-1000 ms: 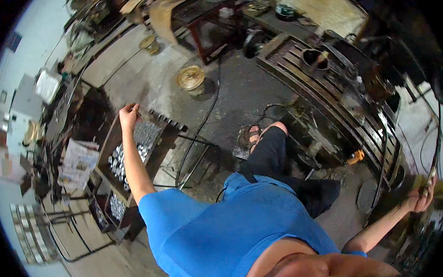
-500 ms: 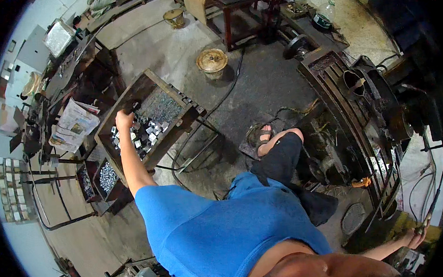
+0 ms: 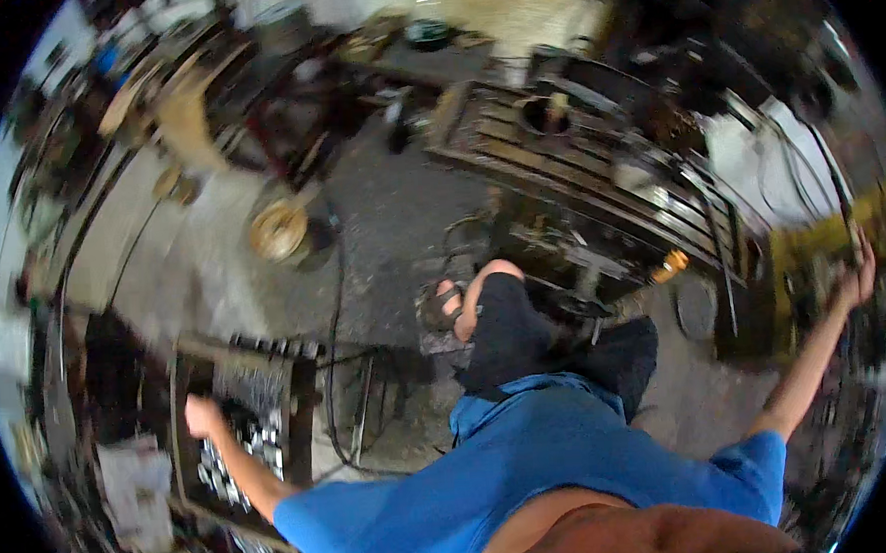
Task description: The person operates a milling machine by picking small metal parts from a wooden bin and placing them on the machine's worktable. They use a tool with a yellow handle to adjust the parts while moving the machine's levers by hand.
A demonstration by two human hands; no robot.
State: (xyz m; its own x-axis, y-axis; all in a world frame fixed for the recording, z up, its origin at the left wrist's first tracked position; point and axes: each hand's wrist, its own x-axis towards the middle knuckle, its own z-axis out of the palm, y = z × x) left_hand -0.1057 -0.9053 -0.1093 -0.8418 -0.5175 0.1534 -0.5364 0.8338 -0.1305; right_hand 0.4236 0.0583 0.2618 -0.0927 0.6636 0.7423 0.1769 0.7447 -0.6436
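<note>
- Left hand (image 3: pixel 205 416) curled over the small shiny metal parts (image 3: pixel 234 458) in the dark tray (image 3: pixel 299 404), down at the left; too blurry to tell if a part sits in the fingers or not
- Right hand (image 3: pixel 857 280) stretched far out to the right, wrapped round a thin dark upright bar (image 3: pixel 847 217); looks like a snug hold, but fuzzy at the rim
- Best to pinch just one shiny part at a time, slow and soft, so none spill out of the tray
- Best to keep that right-hand hold firm for balance, with arms spread so wide
- Good to lean in a little and look at the tray, since the reach is long
- Tray up on a thin metal stand (image 3: pixel 365 421), just beside the left arm
- Knee in dark shorts (image 3: pixel 510 318) bent up in the middle, foot in a sandal (image 3: pixel 444 301) on a grey step
- Blue shirt (image 3: pixel 533 472) filling the bottom
- Grey, dusty concrete floor (image 3: pixel 390 219), with a black cable (image 3: pixel 337 312) running across it
- Round tan coil (image 3: pixel 280 230) lying on the floor, well apart from the tray
- Big dark machine with long slats (image 3: pixel 577 159) up at the right
- Small orange thing (image 3: pixel 671 263) near the machine's foot
- Crowded workshop all round, shelves and frames at the left, much of it smeared by blur
</note>
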